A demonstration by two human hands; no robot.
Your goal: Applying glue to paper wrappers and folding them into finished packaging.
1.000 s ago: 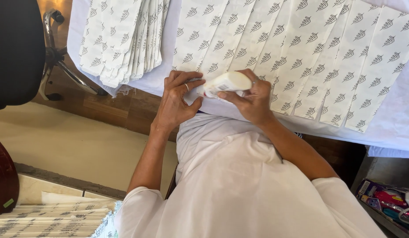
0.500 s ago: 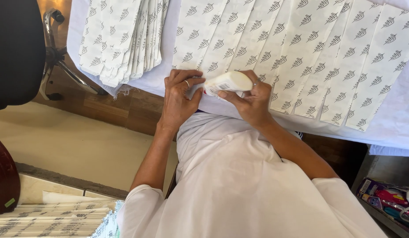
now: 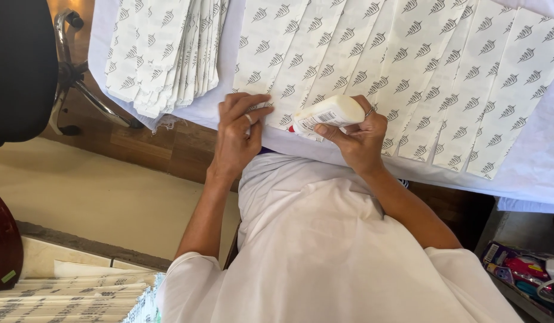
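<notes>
White plastic glue bottle (image 3: 329,112): gripped in the right hand (image 3: 360,140), fingers curled round its body, red tip down and toward the left hand (image 3: 238,128). Row of white paper strips printed with grey leaf marks (image 3: 372,54): laid overlapping on the white-clothed table (image 3: 528,173); bottle tip at their near ends. Left hand: flat, fingers spread, pressing a strip's end. Second fanned stack of like strips (image 3: 163,48): far left, apart from both hands.
</notes>
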